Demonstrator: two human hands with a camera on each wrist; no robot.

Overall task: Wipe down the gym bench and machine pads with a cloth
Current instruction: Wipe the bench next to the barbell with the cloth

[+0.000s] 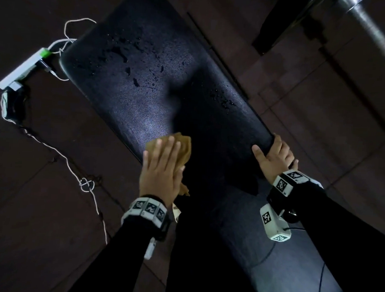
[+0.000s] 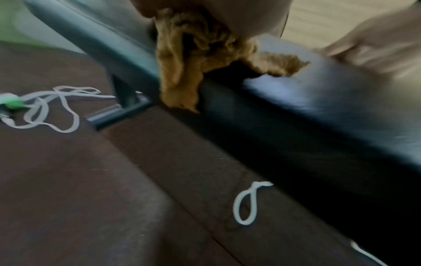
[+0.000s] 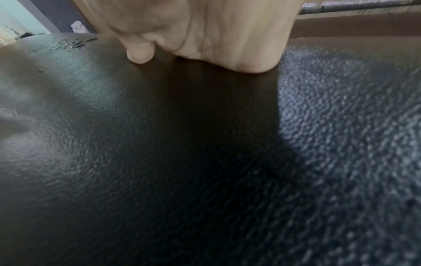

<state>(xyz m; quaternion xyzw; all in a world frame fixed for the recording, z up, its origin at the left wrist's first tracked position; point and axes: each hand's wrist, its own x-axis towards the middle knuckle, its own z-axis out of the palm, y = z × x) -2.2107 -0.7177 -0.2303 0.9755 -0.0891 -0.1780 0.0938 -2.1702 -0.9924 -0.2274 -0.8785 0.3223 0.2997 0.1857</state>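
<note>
A long black padded gym bench (image 1: 145,88) runs diagonally through the head view, with water droplets (image 1: 129,54) on its far half. My left hand (image 1: 162,164) lies flat, fingers straight, pressing a tan cloth (image 1: 183,148) onto the bench near its left edge. In the left wrist view the cloth (image 2: 193,59) bunches under the palm and hangs over the bench side (image 2: 296,126). My right hand (image 1: 275,158) grips the bench's right edge, fingers curled over it, thumb on top. The right wrist view shows the thumb (image 3: 139,50) resting on the textured pad (image 3: 159,144).
A white power strip with a green plug (image 1: 25,68) and a tangled white cable (image 1: 86,183) lie on the dark floor left of the bench. A metal bar (image 1: 373,32) crosses the upper right corner. A bench leg (image 2: 123,100) stands near the cable.
</note>
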